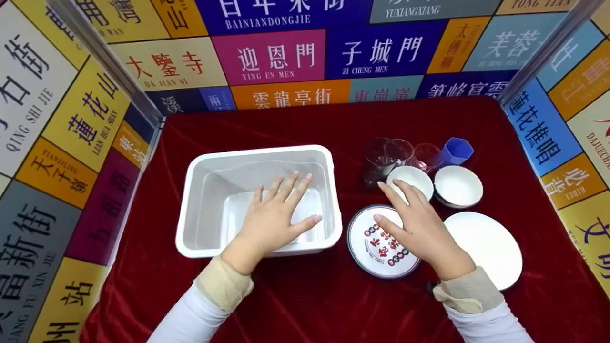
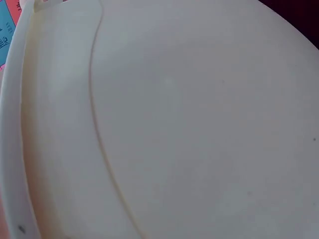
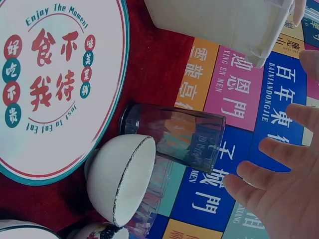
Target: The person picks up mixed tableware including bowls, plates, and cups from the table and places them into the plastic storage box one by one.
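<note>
My left hand (image 1: pixel 274 221) is held with fingers spread above a white plastic tub (image 1: pixel 217 186), overlapping its near rim in the head view. Only the tub's pale wall (image 2: pixel 189 119) fills the left wrist view, and that hand is out of sight there. On the other side, my right hand (image 1: pixel 421 233) hovers with fingers apart over a round plate with red printed characters (image 1: pixel 360 243). Its fingertips overlap a white bowl (image 1: pixel 415 175) in the head view. From the right wrist, the hand (image 3: pixel 284 184) appears raised above the plate (image 3: pixel 55 144), holding nothing.
Behind the bowl stand a dark drinking glass (image 1: pixel 374 159), clear tumblers (image 1: pixel 429 155) and a blue faceted cup (image 1: pixel 456 151). Stacked bowls (image 1: pixel 458 185) sit to the right, above a plain white plate (image 1: pixel 493 250). Sign-covered panels (image 1: pixel 281 55) enclose the red-clothed table (image 1: pixel 305 309).
</note>
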A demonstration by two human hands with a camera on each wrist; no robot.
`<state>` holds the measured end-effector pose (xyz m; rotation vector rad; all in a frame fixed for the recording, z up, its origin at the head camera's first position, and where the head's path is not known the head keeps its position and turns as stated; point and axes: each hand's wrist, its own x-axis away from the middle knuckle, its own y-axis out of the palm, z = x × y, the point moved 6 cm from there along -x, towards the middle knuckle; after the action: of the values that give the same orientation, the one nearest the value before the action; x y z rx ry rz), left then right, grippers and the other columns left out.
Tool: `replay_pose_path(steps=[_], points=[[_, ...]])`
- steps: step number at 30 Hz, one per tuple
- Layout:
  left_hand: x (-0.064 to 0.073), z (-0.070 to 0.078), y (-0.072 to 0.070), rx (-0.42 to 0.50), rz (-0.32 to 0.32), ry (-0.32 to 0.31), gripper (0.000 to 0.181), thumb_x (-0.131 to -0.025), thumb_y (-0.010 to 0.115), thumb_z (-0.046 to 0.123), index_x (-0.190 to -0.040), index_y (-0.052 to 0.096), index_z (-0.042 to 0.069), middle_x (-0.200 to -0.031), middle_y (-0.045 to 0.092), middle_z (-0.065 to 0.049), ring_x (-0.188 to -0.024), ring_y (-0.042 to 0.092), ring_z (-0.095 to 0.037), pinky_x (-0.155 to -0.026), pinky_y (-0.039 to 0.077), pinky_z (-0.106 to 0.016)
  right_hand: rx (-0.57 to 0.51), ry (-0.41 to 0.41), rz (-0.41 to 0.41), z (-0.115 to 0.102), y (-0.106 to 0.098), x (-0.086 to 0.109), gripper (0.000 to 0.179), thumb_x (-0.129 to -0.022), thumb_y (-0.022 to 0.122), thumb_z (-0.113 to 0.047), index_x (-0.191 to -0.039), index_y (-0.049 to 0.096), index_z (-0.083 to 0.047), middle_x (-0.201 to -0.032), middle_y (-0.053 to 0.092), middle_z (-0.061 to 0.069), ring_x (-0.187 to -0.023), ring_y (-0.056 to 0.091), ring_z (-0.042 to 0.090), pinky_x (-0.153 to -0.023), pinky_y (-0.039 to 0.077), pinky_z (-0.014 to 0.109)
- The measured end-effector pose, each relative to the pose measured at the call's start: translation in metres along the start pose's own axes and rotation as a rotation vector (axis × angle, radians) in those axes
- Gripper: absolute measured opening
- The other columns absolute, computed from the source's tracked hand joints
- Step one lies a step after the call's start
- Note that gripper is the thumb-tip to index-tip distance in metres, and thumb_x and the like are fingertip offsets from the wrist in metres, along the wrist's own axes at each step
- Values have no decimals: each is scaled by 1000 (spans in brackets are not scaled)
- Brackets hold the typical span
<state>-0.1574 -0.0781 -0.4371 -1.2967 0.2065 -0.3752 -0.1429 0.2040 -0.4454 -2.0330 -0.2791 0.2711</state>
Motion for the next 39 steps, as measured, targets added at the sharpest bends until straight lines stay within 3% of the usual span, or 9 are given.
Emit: replay_pose_path(steps=[4,8,12,16,22,27,33,39], points=[[1,3,-3,-18,37,20,85,-91,32,83,-162,17,38,-161,40,-2,-145,42,-32,-113,36,-62,-27,-1,20,2,0,2,67,-99,57,-52,-158,35,-27,-156,37,16,-144,34,38,-112,34,65],[3,7,-5,-30,82,58,83,-91,38,80,-158,34,30,-143,58,-4,-128,58,-30,-100,49,-54,-51,6,38,7,0,4,65,-97,63,-45,-152,44,-16,-149,42,17,-139,37,37,-110,37,62],[6,13,-7,-23,142,125,75,-91,49,74,-142,57,20,-119,72,-5,-104,70,-28,-83,57,-48,-57,19,32,14,4,6,62,-93,71,-36,-142,52,-5,-143,46,19,-133,42,37,-108,41,60],[8,17,-8,40,160,161,66,-89,59,69,-127,68,15,-101,76,-2,-87,73,-22,-71,59,-44,-57,31,10,20,9,6,58,-90,74,-31,-135,56,2,-139,51,20,-130,47,37,-107,43,58],[11,31,-6,143,40,251,63,-84,64,70,-115,73,16,-92,76,1,-82,71,-16,-71,58,-40,-74,63,-24,31,14,8,56,-90,73,-28,-133,57,5,-136,54,22,-130,47,40,-109,41,59],[13,42,-2,152,-54,309,56,-83,68,65,-112,73,17,-92,77,3,-83,71,-14,-74,58,-38,-98,99,-44,39,18,10,57,-90,74,-26,-132,57,7,-134,54,24,-128,47,42,-107,41,60],[10,50,2,126,-93,325,45,-85,71,56,-109,76,18,-96,78,2,-88,73,-16,-76,59,-41,-106,136,-76,48,22,13,57,-91,73,-27,-133,56,8,-134,55,26,-128,49,43,-109,40,59],[3,54,5,128,-185,321,32,-89,72,46,-106,79,19,-96,78,4,-91,74,-13,-80,60,-39,-99,171,-111,58,25,13,58,-93,71,-27,-134,55,11,-135,54,30,-128,49,46,-109,39,61]])
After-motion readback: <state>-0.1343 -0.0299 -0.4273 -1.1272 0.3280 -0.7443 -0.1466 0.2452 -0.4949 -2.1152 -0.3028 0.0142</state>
